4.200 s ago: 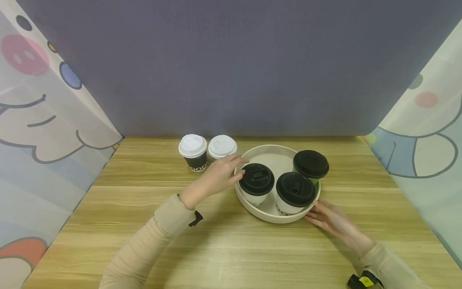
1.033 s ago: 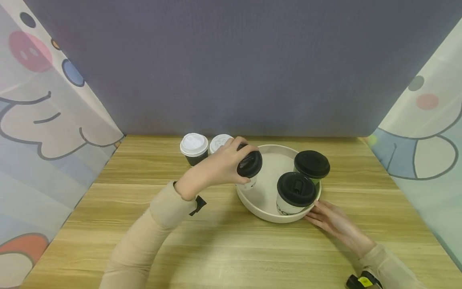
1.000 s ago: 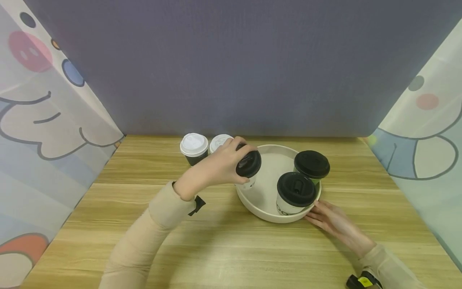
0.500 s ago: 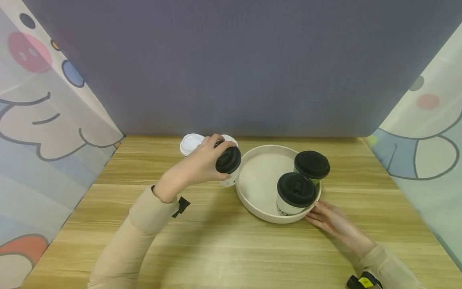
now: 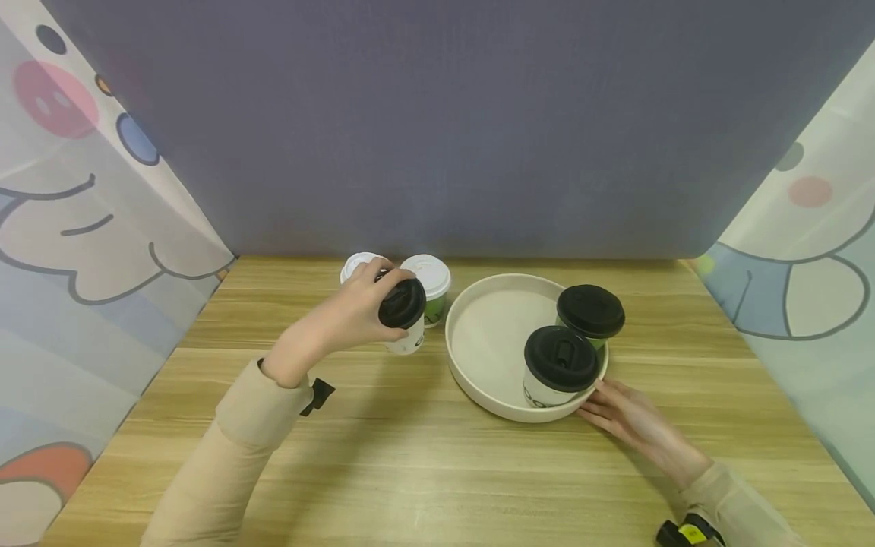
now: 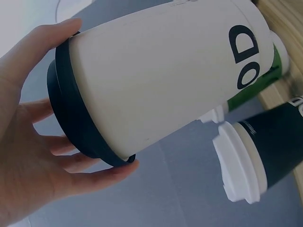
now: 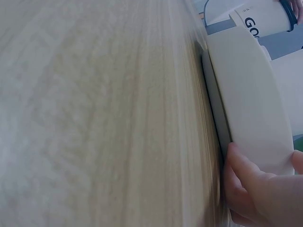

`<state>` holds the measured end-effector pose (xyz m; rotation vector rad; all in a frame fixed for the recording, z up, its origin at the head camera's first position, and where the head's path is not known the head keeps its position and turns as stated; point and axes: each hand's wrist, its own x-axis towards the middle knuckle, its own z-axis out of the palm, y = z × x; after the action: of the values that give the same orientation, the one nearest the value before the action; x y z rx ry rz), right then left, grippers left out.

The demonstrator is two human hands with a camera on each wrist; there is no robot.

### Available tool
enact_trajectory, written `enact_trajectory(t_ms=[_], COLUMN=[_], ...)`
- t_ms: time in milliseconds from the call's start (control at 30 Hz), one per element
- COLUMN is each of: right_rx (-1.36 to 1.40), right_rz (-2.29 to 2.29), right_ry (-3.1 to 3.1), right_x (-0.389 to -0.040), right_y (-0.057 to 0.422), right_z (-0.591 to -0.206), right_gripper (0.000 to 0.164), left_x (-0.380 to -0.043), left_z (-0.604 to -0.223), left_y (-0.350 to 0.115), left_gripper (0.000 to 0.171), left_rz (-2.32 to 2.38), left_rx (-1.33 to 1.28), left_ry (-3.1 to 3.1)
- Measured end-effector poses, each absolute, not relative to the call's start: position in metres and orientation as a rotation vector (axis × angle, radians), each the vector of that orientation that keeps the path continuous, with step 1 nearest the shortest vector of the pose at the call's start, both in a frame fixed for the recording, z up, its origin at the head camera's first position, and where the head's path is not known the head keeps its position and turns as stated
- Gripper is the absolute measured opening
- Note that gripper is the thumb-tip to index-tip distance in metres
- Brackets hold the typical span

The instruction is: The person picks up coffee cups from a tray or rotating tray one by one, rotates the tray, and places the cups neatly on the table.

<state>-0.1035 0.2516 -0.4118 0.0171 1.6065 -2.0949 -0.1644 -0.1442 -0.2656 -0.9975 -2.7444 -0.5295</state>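
While the left hand grips a cup by its lid, fingers curved round it, the right hand pinches the tray. The cup is left of the tray, near two white-lidded cups.

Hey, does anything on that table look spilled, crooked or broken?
Nothing stands out: no spill or damage shows. In the round tray, the white cup and the green cup are crowded to the right side, both lidded. The left hand holds another white cup, its black lid on too.
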Motion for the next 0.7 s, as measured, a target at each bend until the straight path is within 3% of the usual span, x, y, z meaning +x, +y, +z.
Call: enact_trajectory(t_ms=[700], right_rx=[0.035], right_rz=[-2.118], right_ry=[1.565], right_x=[-0.103], right_y=[0.250], right_z=[-0.410], right_gripper=[0.070], left_x=[-0.173], left_z=[-0.291], left_y=[-0.182], left_gripper=[0.067], left_rz=[-0.525], left_rx=[-0.867], left_ry=[-2.881])
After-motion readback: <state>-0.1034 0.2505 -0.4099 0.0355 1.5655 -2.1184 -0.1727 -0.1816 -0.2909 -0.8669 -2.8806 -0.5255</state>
